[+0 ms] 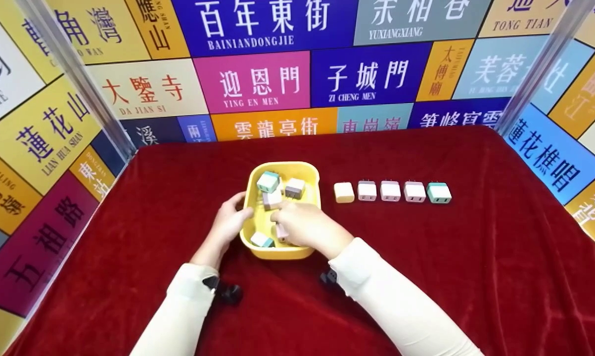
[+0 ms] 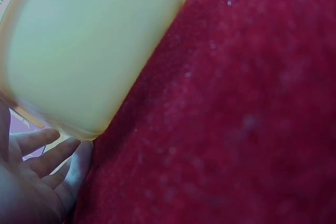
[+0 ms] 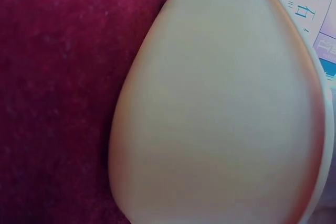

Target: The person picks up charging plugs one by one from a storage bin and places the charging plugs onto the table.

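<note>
A yellow plastic bin [image 1: 277, 253] stands on the red cloth, holding several small charger plugs. At its left side my left hand [image 1: 230, 216] holds the wall, thumb over the rim; in the left wrist view its fingers [image 2: 52, 156] touch the outside. My right hand [image 1: 304, 225] reaches over the near right rim into the bin. Its curled fingers grip a pale pink-and-white charger plug [image 1: 281, 233], partly covered by the hand. Around it lie a teal-and-white plug [image 1: 262, 240], another teal one [image 1: 268, 182], a grey-and-white plug [image 1: 295, 188] and a white-and-grey plug [image 1: 272, 200].
Right of the bin, several charger plugs stand in a row, from a cream-yellow plug [image 1: 343, 192] to a teal-and-white plug [image 1: 439, 193]. Red cloth [image 1: 178, 173] covers the table. Panels with printed signs [image 1: 262, 81] rise behind and at both sides.
</note>
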Tool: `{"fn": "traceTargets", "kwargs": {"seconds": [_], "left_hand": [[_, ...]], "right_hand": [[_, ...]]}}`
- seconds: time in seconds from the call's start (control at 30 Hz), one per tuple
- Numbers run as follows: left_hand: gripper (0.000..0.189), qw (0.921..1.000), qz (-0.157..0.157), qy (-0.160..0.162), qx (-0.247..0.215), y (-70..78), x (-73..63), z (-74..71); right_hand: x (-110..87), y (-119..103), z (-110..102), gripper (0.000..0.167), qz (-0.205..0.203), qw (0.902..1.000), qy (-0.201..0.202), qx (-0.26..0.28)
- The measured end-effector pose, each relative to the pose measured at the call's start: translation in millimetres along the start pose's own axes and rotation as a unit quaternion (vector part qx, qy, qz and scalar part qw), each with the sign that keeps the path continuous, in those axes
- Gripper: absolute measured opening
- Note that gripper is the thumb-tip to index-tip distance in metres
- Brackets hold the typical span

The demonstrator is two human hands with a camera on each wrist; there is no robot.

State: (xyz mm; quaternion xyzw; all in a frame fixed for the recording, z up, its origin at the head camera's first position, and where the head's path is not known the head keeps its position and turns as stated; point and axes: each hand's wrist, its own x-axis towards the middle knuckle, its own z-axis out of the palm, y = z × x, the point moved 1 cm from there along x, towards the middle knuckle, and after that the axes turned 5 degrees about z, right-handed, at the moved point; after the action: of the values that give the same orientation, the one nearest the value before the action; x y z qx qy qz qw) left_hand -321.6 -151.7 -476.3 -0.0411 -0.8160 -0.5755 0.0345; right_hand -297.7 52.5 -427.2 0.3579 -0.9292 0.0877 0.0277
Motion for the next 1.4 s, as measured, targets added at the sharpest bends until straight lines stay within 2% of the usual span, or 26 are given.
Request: {"fn": "traceTargets", "kwargs": {"seconds": [0.23,0.43,0.67,0.87,1.03,1.2,1.4], "left_hand": [[0.055,1.0000,0.000,0.000,0.000,-0.7,1.5,0.2],[0.056,1.0000,-0.002,0.000,0.001,-1.1,0.3,-0.1],[0.056,1.0000,-0.001,0.003,0.000,-0.3,0.3,0.3],[0.056,1.0000,-0.003,0.000,-0.003,-1.1,0.9,0.1],[0.055,1.0000,-0.001,-0.002,-0.004,-2.0,1.3,-0.3],[0.054,1.0000,0.001,-0.003,0.000,-2.6,1.3,-0.2],[0.054,1.0000,0.000,-0.004,-0.005,-2.3,0.8,-0.1]], "right_hand": [[-0.4,2.4,-11.1,0.027,-0.005,1.0000,0.000,-0.001],[-4.3,6.3,-24.0,0.025,-0.007,0.9999,-0.007,0.012],[-11.2,15.8,-45.3,0.039,0.023,0.9991,-0.017,0.032],[-19.3,28.1,-65.5,0.033,0.050,0.9979,-0.017,0.039],[-26.8,41.1,-77.9,0.037,0.079,0.9957,-0.001,0.047],[-33.2,54.0,-85.0,0.043,0.098,0.9942,0.009,0.045],[-41.7,67.6,-91.0,0.036,0.128,0.9904,0.000,0.052]]}}
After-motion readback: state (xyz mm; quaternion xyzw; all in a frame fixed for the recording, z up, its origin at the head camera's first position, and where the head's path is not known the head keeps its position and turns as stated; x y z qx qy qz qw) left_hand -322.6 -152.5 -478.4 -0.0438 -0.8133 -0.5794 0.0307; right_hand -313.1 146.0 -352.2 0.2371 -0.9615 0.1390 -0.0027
